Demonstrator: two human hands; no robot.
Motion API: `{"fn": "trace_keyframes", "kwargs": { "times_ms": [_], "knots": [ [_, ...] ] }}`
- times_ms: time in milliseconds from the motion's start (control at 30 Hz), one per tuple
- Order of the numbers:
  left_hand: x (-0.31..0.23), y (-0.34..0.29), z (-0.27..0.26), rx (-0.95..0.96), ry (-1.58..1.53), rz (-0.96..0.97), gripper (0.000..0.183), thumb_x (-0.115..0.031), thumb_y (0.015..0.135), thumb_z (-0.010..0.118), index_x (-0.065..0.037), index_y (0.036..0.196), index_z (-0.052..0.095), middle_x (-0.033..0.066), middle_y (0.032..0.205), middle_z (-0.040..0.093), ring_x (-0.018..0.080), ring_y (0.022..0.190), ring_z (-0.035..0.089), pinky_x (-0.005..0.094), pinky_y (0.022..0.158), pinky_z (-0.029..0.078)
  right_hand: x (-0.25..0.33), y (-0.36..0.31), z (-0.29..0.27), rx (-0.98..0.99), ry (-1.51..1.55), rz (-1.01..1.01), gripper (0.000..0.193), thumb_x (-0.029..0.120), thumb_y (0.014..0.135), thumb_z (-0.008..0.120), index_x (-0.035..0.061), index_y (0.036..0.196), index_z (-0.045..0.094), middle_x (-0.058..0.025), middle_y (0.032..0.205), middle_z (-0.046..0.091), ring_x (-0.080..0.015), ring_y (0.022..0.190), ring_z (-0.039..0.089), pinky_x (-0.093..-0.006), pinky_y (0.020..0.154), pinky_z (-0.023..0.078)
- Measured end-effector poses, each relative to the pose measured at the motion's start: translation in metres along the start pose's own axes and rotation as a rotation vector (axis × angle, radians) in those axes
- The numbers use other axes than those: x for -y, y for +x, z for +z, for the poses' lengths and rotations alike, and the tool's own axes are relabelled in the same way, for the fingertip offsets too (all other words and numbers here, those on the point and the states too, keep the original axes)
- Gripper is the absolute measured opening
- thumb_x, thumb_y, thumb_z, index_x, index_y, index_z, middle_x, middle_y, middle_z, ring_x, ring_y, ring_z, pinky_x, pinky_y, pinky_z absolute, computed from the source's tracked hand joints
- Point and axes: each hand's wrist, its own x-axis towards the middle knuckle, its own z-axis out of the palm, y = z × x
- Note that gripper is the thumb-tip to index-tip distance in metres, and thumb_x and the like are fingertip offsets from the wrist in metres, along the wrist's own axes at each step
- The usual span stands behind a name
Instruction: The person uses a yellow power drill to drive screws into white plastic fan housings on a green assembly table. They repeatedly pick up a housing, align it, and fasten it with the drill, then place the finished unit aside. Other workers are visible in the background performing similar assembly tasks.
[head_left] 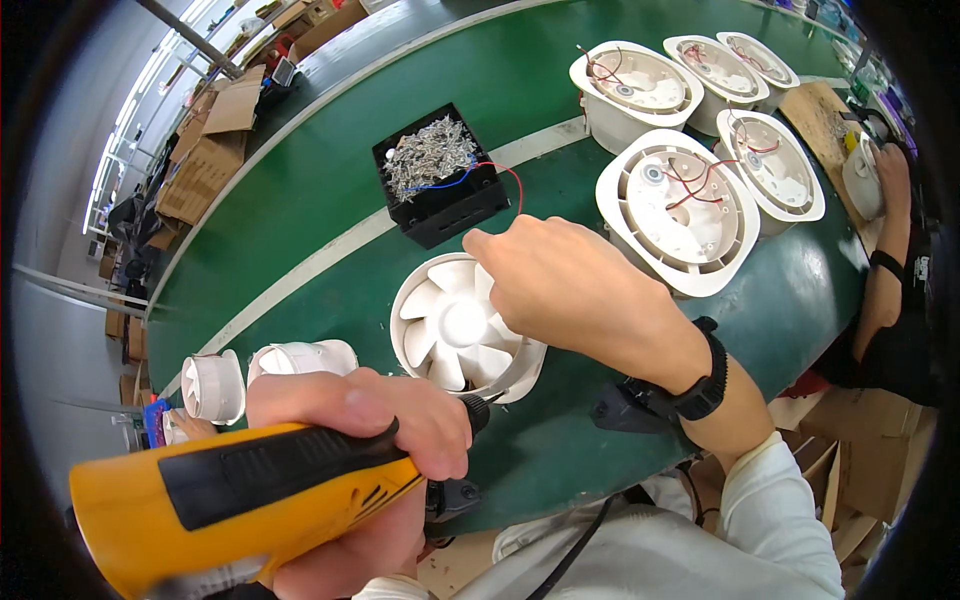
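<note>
Gripping the yellow-and-black power driver (260, 480) with fingers wrapped round it: left hand (370, 430), near left, chuck pointing right by the near rim of the white fan unit (462, 322), centre of the green table (330, 215). Right hand (550, 275) curled over the fan's far-right side; can't tell what its fingers pinch. It covers some blades. Left hand partly blocks a white unit (305, 357) on the left; another white unit (213, 388) sits beside that. Just beyond the fan: black box (450, 217) heaped with screws (430, 158), red and blue wires across. Far right: five white housings (680, 215), wires loose, then a wooden board (815, 120).
</note>
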Motion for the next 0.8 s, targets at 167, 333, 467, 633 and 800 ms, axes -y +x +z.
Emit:
{"fn": "trace_keyframes", "kwargs": {
  "times_ms": [167,333,467,633,800],
  "knots": [
    [-0.002,0.002,0.001,0.031,-0.010,-0.020,0.072,-0.072,0.077,0.052,-0.005,0.100,0.037,0.0080,0.060,0.053,0.0184,0.039,0.049,0.0284,0.036,0.041,0.002,0.001,0.000,0.012,0.027,0.017,0.016,0.000,0.069,0.055,-0.0027,0.084,0.053,-0.0186,0.065,0.059,-0.0369,0.066,0.060,-0.0446,0.060,0.049],
    [0.008,0.001,0.000,0.014,-0.009,0.022,0.073,-0.076,0.076,0.048,-0.006,0.096,0.039,0.0059,0.054,0.049,0.0162,0.036,0.046,0.0271,0.033,0.039,0.003,0.002,0.004,0.008,0.044,0.007,0.016,0.000,0.069,0.053,-0.0031,0.085,0.054,-0.0194,0.066,0.059,-0.0372,0.066,0.060,-0.0447,0.061,0.049],
    [0.009,0.002,-0.015,0.183,-0.267,-0.056,0.085,-0.066,0.062,0.070,0.001,0.104,0.039,0.0137,0.076,0.059,0.0230,0.059,0.058,0.0349,0.055,0.048,-0.001,0.000,0.001,0.001,0.012,0.023,0.017,0.000,0.069,0.052,-0.0033,0.085,0.055,-0.0195,0.065,0.058,-0.0373,0.065,0.059,-0.0451,0.061,0.049],
    [-0.013,0.001,-0.023,0.102,-0.246,-0.075,0.087,-0.065,0.073,0.064,0.004,0.116,0.035,0.0173,0.076,0.058,0.0255,0.060,0.059,0.0360,0.055,0.049,0.008,0.004,-0.002,0.086,-0.011,0.085,0.017,0.000,0.069,0.052,-0.0032,0.085,0.055,-0.0215,0.068,0.060,-0.0371,0.070,0.061,-0.0454,0.063,0.050],
    [-0.032,0.007,-0.037,0.091,-0.082,-0.074,0.080,-0.066,0.077,0.059,0.003,0.111,0.038,0.0156,0.069,0.056,0.0253,0.054,0.056,0.0364,0.052,0.048,0.009,0.006,-0.012,0.158,0.041,0.211,0.021,0.009,0.080,0.054,-0.0025,0.097,0.057,-0.0248,0.075,0.062,-0.0394,0.076,0.062,-0.0471,0.068,0.049]
  ]
}}
